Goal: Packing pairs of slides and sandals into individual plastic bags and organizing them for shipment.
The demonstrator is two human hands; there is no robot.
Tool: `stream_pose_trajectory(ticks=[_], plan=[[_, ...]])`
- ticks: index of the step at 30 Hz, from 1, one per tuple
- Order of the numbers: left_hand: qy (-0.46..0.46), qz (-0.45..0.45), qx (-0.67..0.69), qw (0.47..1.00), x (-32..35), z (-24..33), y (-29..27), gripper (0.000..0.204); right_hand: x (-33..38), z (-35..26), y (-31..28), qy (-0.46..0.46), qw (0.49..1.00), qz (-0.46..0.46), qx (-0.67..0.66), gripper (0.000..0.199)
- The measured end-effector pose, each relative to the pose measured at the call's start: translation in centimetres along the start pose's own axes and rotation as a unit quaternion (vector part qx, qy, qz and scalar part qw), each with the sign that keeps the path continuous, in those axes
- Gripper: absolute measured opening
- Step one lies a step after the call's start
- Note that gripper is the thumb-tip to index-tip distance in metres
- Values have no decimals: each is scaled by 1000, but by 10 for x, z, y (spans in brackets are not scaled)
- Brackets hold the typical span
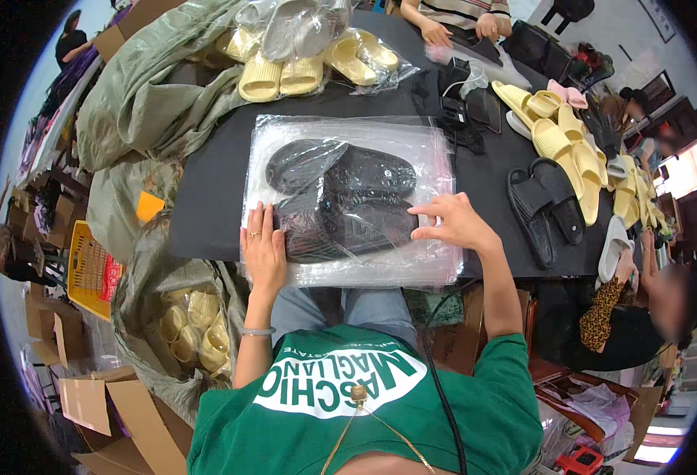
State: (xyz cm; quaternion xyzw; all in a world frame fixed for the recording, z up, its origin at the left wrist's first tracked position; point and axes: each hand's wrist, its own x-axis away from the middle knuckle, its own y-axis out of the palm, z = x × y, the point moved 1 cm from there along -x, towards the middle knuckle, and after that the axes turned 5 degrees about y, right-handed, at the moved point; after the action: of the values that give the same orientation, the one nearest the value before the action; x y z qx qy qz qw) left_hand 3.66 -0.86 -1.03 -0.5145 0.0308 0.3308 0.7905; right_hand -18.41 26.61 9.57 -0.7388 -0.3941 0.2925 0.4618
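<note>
A pair of black slippers (340, 198) lies inside a clear plastic bag (436, 182), on a stack of similar bags in front of me. My left hand (264, 249) rests flat along the bag's left edge, fingers outstretched beside the lower slipper. At the right end of that slipper, the thumb and forefinger of my right hand (453, 222) touch it or the film over it, their tips apart. The other fingers of that hand are partly curled. Glare on the plastic hides whether any film lies between the fingertips.
Loose black slippers (545, 210) and rows of yellow slippers (574, 150) line the dark table's (206, 214) right side. Bagged yellow slippers (281, 77) and a green sack (150, 103) stand at the back left. Other people work opposite and at the right.
</note>
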Motion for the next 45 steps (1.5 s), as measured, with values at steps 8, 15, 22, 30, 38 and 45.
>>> stream_pose_trajectory(ticks=[8, 15, 22, 30, 38, 45], plan=[[14, 13, -14, 1000, -4, 2, 5, 47, -25, 33, 10, 196, 977, -27, 75, 44], [4, -11, -35, 999, -1, -7, 9, 46, -44, 53, 21, 230, 925, 42, -299, 34], [6, -2, -17, 1000, 1, -4, 4, 47, -60, 40, 18, 66, 634, -67, -767, 26], [11, -7, -30, 999, 0, -1, 4, 47, -77, 8, 58, -178, 983, 51, -12, 47], [6, -12, -23, 1000, 0, -4, 6, 50, -126, -29, 95, -200, 977, 11, 67, 48], [9, 92, 108, 990, -1, 5, 8, 65, -127, -10, 114, -213, 974, 56, 44, 38]])
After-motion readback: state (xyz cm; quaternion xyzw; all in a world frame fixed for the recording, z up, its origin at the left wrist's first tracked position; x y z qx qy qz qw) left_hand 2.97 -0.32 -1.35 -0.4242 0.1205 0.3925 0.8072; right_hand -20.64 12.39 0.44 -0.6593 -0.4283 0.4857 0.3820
